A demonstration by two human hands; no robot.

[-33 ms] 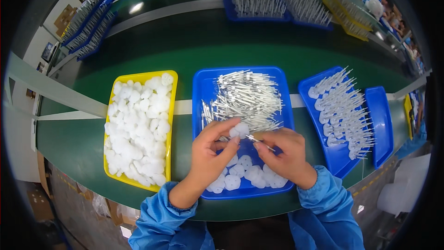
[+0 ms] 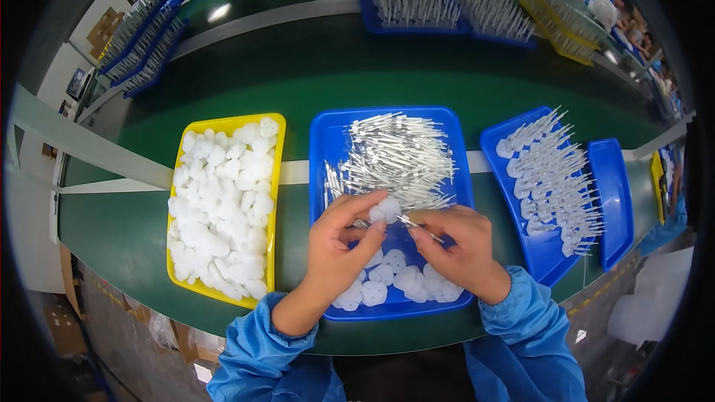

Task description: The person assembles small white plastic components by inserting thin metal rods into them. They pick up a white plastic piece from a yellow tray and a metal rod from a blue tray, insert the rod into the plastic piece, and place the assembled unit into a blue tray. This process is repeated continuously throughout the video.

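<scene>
White scalloped plastic disc (image 2: pixel 388 210), light and rigid, pinched edgewise by left hand (image 2: pixel 339 246); right hand (image 2: pixel 458 247) grip closed on thin, bendable metal pin (image 2: pixel 419 227).

Under the hands lies a bright blue tray (image 2: pixel 322 179) — at its far end a heap of silvery-white thin rods (image 2: pixel 398 156), at its near end plain white scalloped discs (image 2: pixel 376 292). The left hand (image 2: pixel 339 249) pinches one white disc (image 2: pixel 387 211); the right hand (image 2: pixel 458 249) holds a silver rod (image 2: pixel 417 227). Both sleeves (image 2: pixel 521 342) are light blue. Left of the hands, a yellow tray (image 2: pixel 223 123) brims with white discs. Right of them, two more blue trays (image 2: pixel 614 201) — one carrying white-and-silver assembled pieces (image 2: pixel 555 175). The desk (image 2: pixel 298 82) is dark green, crossed by a pale grey-white strip (image 2: pixel 294 173).
</scene>
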